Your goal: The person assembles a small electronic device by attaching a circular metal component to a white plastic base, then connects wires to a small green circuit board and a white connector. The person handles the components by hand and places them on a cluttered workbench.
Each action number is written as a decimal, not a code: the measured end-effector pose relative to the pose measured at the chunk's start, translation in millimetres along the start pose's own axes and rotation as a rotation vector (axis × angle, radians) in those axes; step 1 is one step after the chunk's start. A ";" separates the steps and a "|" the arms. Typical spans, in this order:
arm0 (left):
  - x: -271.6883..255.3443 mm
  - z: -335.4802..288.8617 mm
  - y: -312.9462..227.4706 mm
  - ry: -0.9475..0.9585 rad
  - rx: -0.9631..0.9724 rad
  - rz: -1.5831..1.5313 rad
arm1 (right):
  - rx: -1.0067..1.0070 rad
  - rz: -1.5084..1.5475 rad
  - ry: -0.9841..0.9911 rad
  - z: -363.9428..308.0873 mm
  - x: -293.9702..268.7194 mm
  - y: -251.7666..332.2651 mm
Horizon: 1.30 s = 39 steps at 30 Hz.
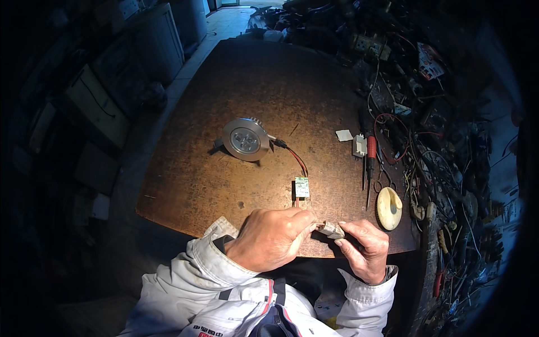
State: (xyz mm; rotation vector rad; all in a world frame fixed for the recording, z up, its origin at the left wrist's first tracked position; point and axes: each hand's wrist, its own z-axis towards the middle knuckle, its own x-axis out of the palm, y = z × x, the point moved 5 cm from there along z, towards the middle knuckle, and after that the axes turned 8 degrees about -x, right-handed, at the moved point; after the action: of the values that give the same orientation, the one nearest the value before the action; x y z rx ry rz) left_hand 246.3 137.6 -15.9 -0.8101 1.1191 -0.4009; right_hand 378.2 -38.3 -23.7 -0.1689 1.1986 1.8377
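Observation:
Near the front edge of the wooden table, my right hand [366,247] pinches a small grey-white block [331,230], possibly a plug or connector, between thumb and fingers. My left hand [275,236] is closed at the block's left end, where a thin reddish wire seems to be gripped; its fingertips partly hide it. Just beyond the left hand lies a small green-and-white circuit board [301,187]. Reddish leads [297,203] run from the board down toward that hand. A red and black cable [296,154] joins the board to a round silver LED downlight [245,140], which lies tilted with its lenses showing.
Right of the board are a white plastic case [359,145], a flat white piece [343,135], a red-handled screwdriver [371,149], scissors [385,182] and a cream oval dish [388,209]. Tangled wires and parts [432,157] crowd the table's right side. Boxy cabinets [101,106] stand at left.

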 end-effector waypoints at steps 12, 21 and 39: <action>-1.4 -0.9 4.2 -0.050 -0.011 -0.093 | 0.039 -0.024 0.016 -0.7 -1.3 -1.4; -7.6 -1.5 3.1 -0.103 -0.072 -0.182 | 0.146 0.048 -0.061 -11.1 -2.1 -11.5; -6.8 -2.6 4.7 -0.184 -0.034 -0.273 | 0.073 -0.327 -0.078 6.5 -0.3 3.7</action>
State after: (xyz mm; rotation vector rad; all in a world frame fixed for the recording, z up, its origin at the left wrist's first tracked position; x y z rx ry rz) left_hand 240.6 144.2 -15.6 -1.0134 0.8477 -0.5247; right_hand 377.8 -33.8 -17.7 -0.2354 1.1100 1.5007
